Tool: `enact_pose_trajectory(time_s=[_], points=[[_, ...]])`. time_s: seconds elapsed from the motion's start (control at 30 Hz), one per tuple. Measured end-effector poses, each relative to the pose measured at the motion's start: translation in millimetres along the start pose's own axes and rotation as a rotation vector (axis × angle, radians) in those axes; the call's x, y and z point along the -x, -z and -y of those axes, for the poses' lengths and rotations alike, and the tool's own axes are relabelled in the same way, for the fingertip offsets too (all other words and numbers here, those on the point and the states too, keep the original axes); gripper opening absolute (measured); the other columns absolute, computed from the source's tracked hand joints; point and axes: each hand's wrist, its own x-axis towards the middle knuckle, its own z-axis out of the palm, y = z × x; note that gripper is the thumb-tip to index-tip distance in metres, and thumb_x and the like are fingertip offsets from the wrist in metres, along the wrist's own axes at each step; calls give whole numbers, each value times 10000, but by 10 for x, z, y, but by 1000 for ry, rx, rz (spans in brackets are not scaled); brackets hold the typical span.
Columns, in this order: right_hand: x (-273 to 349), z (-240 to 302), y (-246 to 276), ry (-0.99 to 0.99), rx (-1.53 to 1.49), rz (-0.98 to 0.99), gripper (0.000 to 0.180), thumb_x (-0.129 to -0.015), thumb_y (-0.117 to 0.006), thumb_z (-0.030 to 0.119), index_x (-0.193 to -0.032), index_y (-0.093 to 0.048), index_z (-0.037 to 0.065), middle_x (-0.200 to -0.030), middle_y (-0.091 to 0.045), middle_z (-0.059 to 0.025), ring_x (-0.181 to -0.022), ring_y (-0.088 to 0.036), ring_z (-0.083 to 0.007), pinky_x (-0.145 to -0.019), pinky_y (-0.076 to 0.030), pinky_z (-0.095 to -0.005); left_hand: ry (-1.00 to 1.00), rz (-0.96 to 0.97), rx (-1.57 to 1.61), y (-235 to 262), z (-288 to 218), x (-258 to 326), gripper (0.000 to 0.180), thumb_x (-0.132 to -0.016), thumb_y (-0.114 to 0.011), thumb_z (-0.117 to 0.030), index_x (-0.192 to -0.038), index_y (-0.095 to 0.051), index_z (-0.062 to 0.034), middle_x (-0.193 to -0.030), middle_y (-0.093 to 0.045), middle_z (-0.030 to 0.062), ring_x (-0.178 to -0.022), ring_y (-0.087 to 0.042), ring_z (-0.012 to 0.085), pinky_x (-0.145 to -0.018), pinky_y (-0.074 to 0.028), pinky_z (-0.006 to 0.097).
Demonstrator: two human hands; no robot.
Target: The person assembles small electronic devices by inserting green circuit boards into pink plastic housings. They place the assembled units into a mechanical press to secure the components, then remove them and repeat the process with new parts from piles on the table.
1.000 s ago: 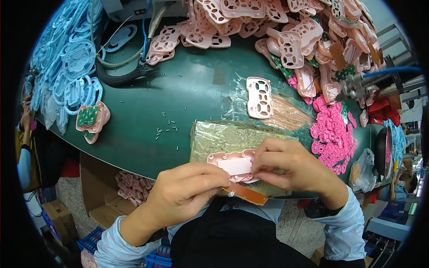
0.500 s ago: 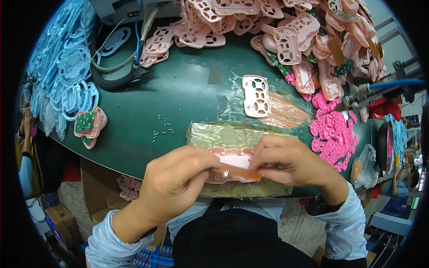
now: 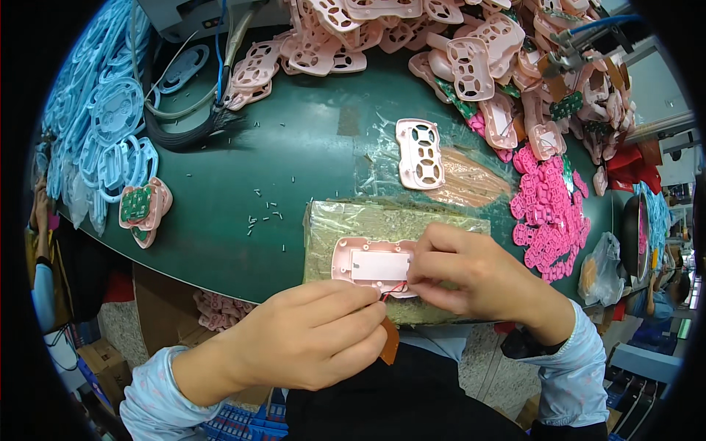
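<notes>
A pale pink plastic shell [image 3: 343,259] lies hollow side up on a tape-wrapped block [image 3: 323,220], with a white rectangular piece [image 3: 379,265] inside it. My left hand [image 3: 316,334] is closed at the shell's near edge, holding a brown circuit board [image 3: 390,344] that is mostly hidden by the fingers and hangs below them. Thin red and black wires [image 3: 397,288] run between the board side and the shell. My right hand [image 3: 471,270] is closed over the shell's right end, its fingertips pinched at the edge.
A pink cover [image 3: 421,156] with round openings lies beyond the block. Pink button pads [image 3: 548,220] are heaped at right, pink shells [image 3: 471,66] at the back, blue parts [image 3: 110,110] at left. Small screws [image 3: 265,213] are scattered left of the block. A pink shell with a green board [image 3: 140,206] sits at the left edge.
The brown board has moved off the shell toward me in my left hand, uncovering the white piece and the wires. My right hand stays at the shell's right end.
</notes>
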Motion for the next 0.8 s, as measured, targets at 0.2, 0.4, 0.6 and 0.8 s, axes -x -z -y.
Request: enact_pose_trajectory(time_s=[0.2, 0.4, 0.6, 0.8], points=[[4, -13, 49, 9, -80, 4, 136, -759, -714, 41, -866, -630, 35, -840, -548, -105, -716, -594, -306, -614, -485, -386, 50, 215, 45, 95, 16, -104, 206, -716, -655, -112, -902, -591, -52, -1012, -652, 97, -887, -635, 236, -708, -534, 345], [-28, 58, 48, -157, -84, 27, 128, -758, -713, 50, -856, -632, 36, -792, -561, -101, -713, -603, -273, -615, -496, -349, 167, 261, 96, 168, -55, -222, 213, -720, -645, -89, -918, -576, -54, -1014, -632, 94, -857, -608, 241, -709, -521, 341], [-65, 48, 19, -155, -93, -4, 129, -762, -691, 72, -839, -594, 39, -782, -558, -114, -717, -589, -315, -619, -476, -396, 205, 322, 131, 225, 80, -241, 200, -702, -655, -52, -894, -602, -47, -922, -633, 96, -812, -607, 261, -706, -521, 341], [-62, 49, 20, -160, -90, -10, 107, -763, -676, 60, -825, -592, 37, -774, -556, -116, -717, -587, -323, -624, -472, -403, 311, 220, 166, 178, 131, -273, 206, -709, -681, -19, -904, -621, -45, -823, -639, 101, -759, -612, 282, -671, -515, 357]])
